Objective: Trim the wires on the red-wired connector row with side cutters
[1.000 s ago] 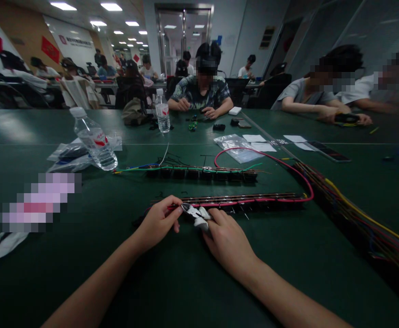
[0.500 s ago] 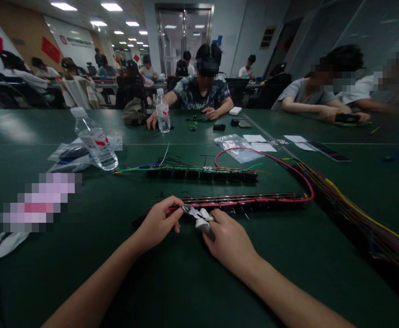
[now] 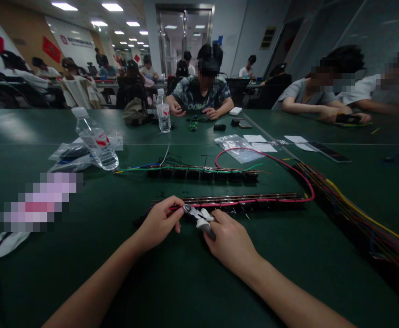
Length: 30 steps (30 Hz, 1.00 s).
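1. Green table [image 3: 83,273] in a busy workroom; near strip of terminal blocks [image 3: 247,201] lies centre.
2. Left hand [image 3: 158,223] pinches the thin, floppy red wire [image 3: 278,160] at the strip's left end.
3. Right hand [image 3: 230,241] is closed round small cutters [image 3: 196,215], light and stiff, best held by the handles.

A clear water bottle [image 3: 95,145] with a red label leans on flat plastic bags [image 3: 70,155] at the left of the frame. A second wired strip [image 3: 199,171] lies across the middle, a bundle of coloured wires [image 3: 356,205] runs to the lower right. Behind, a second bottle [image 3: 163,116] stands upright near a seated person [image 3: 202,93]. White paper slips [image 3: 259,141] lie right of centre.
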Motion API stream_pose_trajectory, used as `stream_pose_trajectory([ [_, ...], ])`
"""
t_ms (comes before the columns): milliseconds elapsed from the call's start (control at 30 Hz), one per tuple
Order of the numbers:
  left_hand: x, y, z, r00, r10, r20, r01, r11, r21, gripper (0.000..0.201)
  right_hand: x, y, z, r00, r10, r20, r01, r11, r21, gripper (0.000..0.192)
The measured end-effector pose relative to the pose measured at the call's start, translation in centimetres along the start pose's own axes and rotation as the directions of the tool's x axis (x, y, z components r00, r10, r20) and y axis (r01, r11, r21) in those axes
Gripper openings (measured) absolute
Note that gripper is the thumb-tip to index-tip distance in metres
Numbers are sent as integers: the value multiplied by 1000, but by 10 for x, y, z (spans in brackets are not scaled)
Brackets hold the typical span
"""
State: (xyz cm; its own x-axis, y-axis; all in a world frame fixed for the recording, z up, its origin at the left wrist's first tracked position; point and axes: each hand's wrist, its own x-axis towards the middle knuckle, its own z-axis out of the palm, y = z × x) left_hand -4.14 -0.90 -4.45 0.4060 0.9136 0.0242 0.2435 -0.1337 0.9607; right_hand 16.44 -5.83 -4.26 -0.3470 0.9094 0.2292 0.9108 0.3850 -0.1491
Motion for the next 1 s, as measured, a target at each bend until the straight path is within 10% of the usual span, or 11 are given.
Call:
stream_pose_trajectory([
  [1000, 0, 0, -1, 1000, 6, -13, -6, 1000, 27, 13, 0, -2, -6, 1000, -1, 21, 0, 997, 80, 10],
])
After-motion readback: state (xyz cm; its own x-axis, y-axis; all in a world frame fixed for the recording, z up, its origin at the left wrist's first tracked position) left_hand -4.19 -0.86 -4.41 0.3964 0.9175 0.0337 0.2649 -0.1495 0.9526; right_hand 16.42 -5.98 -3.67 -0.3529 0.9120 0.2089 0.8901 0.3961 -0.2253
